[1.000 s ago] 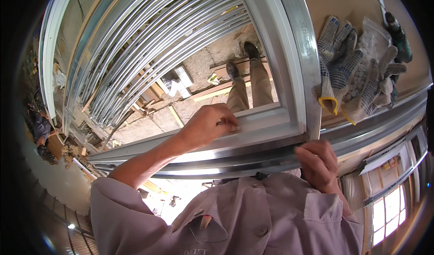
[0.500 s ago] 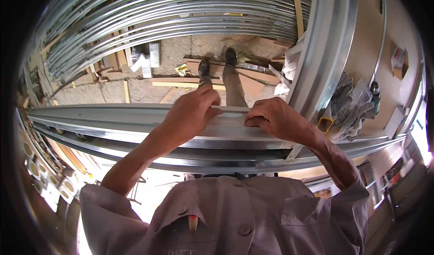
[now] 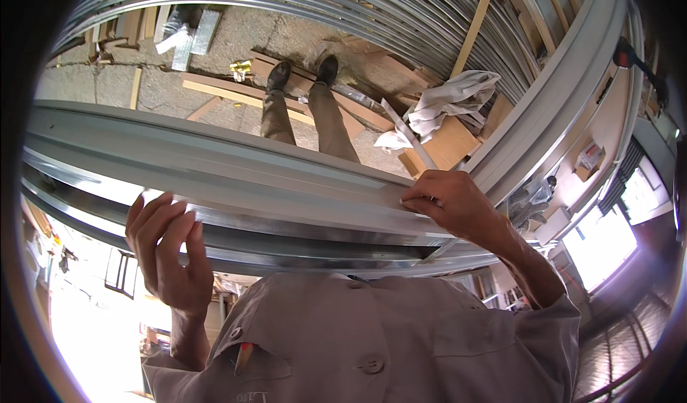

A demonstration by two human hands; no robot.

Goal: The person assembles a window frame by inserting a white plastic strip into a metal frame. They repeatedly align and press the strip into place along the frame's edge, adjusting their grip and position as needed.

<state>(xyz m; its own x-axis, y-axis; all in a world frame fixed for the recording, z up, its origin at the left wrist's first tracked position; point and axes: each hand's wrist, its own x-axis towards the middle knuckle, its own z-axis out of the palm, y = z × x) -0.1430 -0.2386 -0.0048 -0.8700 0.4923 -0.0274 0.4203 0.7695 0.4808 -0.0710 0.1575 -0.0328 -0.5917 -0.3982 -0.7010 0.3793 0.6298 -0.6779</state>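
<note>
A long pale grey metal profile (image 3: 236, 156) crosses in front of me, part of a large frame. My right hand (image 3: 454, 201) is over the profile near the frame's right corner. Its thumb and fingertips are pressed together at the surface; whatever may be between them is too small to make out. My left hand (image 3: 172, 249) is off the profile, raised near its lower edge at the left. The palm side shows, with the fingers loosely curved, apart and holding nothing. Below the top profile run shinier metal rails (image 3: 315, 249).
Beyond the frame, wooden strips (image 3: 236, 97) and a white cloth (image 3: 451, 110) lie on the concrete floor around my feet. Many thin metal bars (image 3: 401, 17) are stacked behind them. At the right are a plastic bag (image 3: 533, 199) and a small box (image 3: 589, 161).
My left hand has left the profile, moved left and toward me, and opened. My right hand stays pinched on the profile, nearer the corner. The view has turned.
</note>
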